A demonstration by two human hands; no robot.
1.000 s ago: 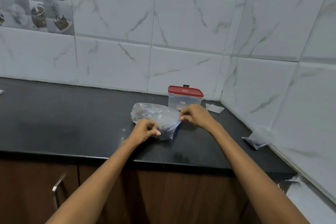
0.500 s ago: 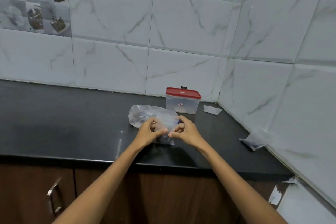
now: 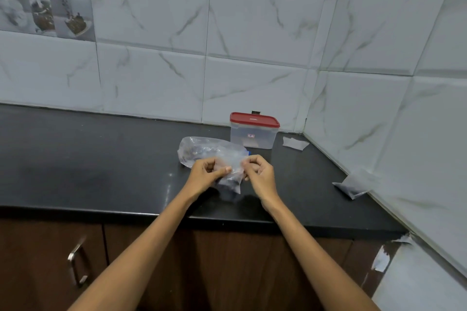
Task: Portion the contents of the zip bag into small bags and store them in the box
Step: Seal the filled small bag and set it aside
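left hand [image 3: 206,171]: pinching zip bag [image 3: 209,153] mouth
right hand [image 3: 257,171]: pinching same mouth, opposite side
box [image 3: 252,134]: sitting lidded, 1 o'clock of bag

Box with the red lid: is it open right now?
No, the red lid sits closed on the clear box, which stands behind the zip bag on the black counter.

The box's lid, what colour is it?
Red; the lid sits on the clear box, seen in the head view.
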